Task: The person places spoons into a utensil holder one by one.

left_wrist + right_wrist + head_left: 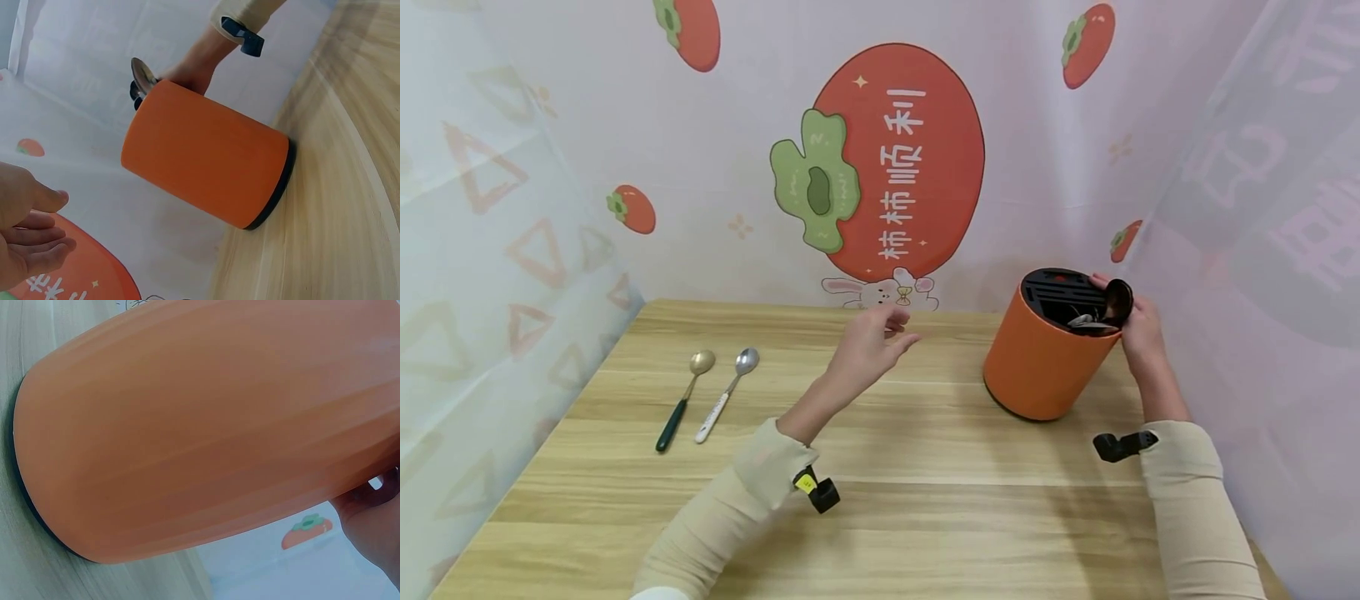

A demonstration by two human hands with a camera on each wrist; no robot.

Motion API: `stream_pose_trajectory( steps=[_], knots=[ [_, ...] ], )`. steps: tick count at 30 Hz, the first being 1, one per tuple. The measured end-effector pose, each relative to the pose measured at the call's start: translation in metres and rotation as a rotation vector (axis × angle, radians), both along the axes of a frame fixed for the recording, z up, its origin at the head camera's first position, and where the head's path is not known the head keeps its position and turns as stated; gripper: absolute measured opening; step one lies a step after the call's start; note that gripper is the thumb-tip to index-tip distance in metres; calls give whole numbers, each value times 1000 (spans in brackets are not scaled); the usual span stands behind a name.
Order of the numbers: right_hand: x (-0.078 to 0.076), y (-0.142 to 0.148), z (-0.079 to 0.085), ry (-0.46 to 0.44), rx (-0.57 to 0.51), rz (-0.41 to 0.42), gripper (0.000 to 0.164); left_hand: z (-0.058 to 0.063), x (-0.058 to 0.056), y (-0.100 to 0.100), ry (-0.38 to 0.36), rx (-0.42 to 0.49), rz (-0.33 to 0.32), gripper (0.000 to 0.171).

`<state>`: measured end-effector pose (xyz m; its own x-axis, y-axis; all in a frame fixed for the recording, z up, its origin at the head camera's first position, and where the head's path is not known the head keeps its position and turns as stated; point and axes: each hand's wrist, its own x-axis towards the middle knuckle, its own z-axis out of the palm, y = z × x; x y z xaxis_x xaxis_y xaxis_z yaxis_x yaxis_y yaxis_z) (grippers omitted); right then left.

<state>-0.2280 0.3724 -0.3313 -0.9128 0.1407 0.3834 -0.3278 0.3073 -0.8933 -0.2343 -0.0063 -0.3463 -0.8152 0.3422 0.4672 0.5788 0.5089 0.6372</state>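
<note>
An orange utensil holder (1045,367) with a black slotted top stands on the right of the table. My right hand (1142,337) grips its far right side near the rim, partly hidden behind it. A dark, shiny ladle-like bowl (1118,302) sticks up at the rim beside that hand, and metal utensils (1084,321) lie inside the opening. My left hand (872,342) hovers over the middle of the table with loosely bent fingers and nothing in it. In the left wrist view, the left hand (31,231) appears apart from the holder (206,156).
On the left of the wooden table (880,517) lie a green-handled spoon (679,412) and a white-handled spoon (722,404), side by side. A printed curtain (737,125) hangs behind the table's back edge, with more curtain at both sides.
</note>
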Motion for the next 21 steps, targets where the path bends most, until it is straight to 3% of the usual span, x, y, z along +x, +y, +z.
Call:
stream_pose_trajectory(
  steps=[11, 21],
  knots=[
    [2, 0, 3, -46, 119, -58, 51, -11, 5, -32, 23, 19, 65, 29],
    [4, 5, 1, -10, -38, -4, 49, -32, 10, -70, -18, -42, 142, 25]
  ],
)
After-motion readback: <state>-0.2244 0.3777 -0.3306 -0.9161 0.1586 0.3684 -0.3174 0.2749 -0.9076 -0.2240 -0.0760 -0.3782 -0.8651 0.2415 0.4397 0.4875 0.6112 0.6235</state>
